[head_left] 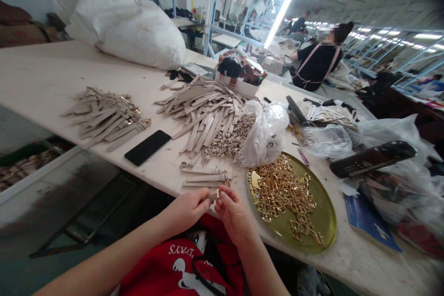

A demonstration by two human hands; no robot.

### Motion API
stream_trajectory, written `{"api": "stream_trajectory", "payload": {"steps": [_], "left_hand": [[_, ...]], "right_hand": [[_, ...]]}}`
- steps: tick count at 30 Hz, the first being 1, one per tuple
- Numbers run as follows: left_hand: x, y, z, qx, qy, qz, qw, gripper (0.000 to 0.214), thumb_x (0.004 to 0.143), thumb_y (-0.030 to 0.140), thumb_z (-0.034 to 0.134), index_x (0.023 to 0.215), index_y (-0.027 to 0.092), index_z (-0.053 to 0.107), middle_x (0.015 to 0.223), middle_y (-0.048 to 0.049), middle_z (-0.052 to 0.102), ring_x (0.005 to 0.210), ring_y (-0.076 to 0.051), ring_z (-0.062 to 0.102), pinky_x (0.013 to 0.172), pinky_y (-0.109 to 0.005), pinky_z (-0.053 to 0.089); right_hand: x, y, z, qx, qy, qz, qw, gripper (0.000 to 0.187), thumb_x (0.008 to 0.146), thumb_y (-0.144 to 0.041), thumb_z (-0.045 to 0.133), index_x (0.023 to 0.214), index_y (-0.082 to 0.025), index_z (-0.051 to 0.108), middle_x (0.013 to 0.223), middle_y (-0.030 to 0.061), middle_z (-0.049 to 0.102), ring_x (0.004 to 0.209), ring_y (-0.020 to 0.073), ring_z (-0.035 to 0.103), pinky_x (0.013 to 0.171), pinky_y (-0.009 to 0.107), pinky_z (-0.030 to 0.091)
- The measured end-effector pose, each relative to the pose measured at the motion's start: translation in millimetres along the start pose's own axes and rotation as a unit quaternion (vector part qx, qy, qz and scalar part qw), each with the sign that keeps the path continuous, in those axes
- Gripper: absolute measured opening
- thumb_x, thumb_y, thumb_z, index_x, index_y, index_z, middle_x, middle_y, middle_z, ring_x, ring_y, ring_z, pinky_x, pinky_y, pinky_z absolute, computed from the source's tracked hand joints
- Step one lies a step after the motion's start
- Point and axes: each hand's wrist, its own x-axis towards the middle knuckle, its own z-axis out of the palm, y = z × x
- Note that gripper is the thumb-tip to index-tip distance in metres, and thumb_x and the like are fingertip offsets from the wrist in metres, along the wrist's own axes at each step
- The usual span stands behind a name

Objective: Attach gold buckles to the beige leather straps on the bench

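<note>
At the table's front edge, my left hand (193,204) pinches a short beige strap (212,196). My right hand (233,210) meets it, its thumb and fingers closed on a small gold buckle (218,193) at the strap's end. Just beyond my hands lie a few beige straps (204,178) with gold buckles at their right ends. To the right, a round gold-coloured tray (324,194) carries a heap of gold buckles (282,187). Farther back are a pile of small beige loops (225,141) and a large heap of loose straps (204,106).
A black phone (147,147) lies left of the strap heap, before a pile of buckled straps (107,115). A clear plastic bag (265,134) stands by the loops. A large white sack (121,25) rests behind. At right are a blue booklet (371,222) and a person (316,62) farther off.
</note>
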Motion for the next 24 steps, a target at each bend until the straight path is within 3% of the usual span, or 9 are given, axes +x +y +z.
{"api": "stream_trajectory", "payload": {"steps": [4,9,12,15,20,24], "left_hand": [[3,0,5.7,0.034,0.013,0.002,0.999,0.022,0.085,0.028,0.035,0.080,0.017,0.053,0.075,-0.0021,0.058,0.068,-0.015,0.050,0.061,-0.023,0.035],[5,-1,8.1,0.023,0.012,-0.037,0.999,0.023,0.083,0.030,0.037,0.069,0.017,0.048,0.062,0.0003,0.053,0.058,-0.014,0.046,0.053,-0.022,0.032],[6,-1,7.0,-0.026,0.014,-0.041,0.999,0.021,0.083,0.031,0.037,0.074,0.017,0.049,0.061,0.0021,0.051,0.057,-0.013,0.046,0.054,-0.022,0.033],[10,-4,7.7,-0.094,0.020,-0.039,0.995,0.020,0.083,0.034,0.038,0.079,0.017,0.048,0.062,0.0029,0.051,0.058,-0.012,0.047,0.055,-0.022,0.035],[17,-14,8.4,-0.167,0.014,-0.062,0.984,0.021,0.082,0.035,0.040,0.071,0.017,0.044,0.057,0.0048,0.047,0.054,-0.010,0.044,0.052,-0.021,0.034],[19,-15,7.8,-0.201,0.001,-0.084,0.976,0.021,0.080,0.035,0.041,0.068,0.017,0.043,0.053,0.0056,0.045,0.050,-0.009,0.040,0.050,-0.020,0.033]], "right_hand": [[-4,10,4,-0.050,-0.009,-0.010,0.999,0.022,0.064,-0.029,0.071,0.082,-0.019,0.062,0.066,-0.0022,0.061,0.052,0.0078,0.052,0.053,0.021,0.047],[2,5,1,-0.052,0.042,-0.059,0.996,0.021,0.064,-0.030,0.071,0.080,-0.019,0.061,0.064,-0.0042,0.058,0.051,0.0062,0.051,0.052,0.019,0.045],[7,3,0,-0.041,0.051,-0.053,0.996,0.022,0.064,-0.030,0.071,0.080,-0.020,0.059,0.064,-0.0052,0.056,0.051,0.0058,0.049,0.052,0.019,0.044],[6,8,4,-0.081,0.021,-0.057,0.995,0.020,0.068,-0.033,0.067,0.077,-0.019,0.055,0.067,-0.0038,0.057,0.055,0.0078,0.051,0.055,0.021,0.044],[5,16,7,-0.145,0.023,-0.087,0.985,0.020,0.074,-0.037,0.060,0.071,-0.019,0.052,0.062,-0.0036,0.053,0.055,0.0090,0.048,0.055,0.021,0.043],[9,16,4,-0.122,0.012,-0.059,0.991,0.018,0.075,-0.036,0.058,0.074,-0.019,0.052,0.064,-0.0036,0.052,0.056,0.0091,0.047,0.059,0.022,0.043]]}}
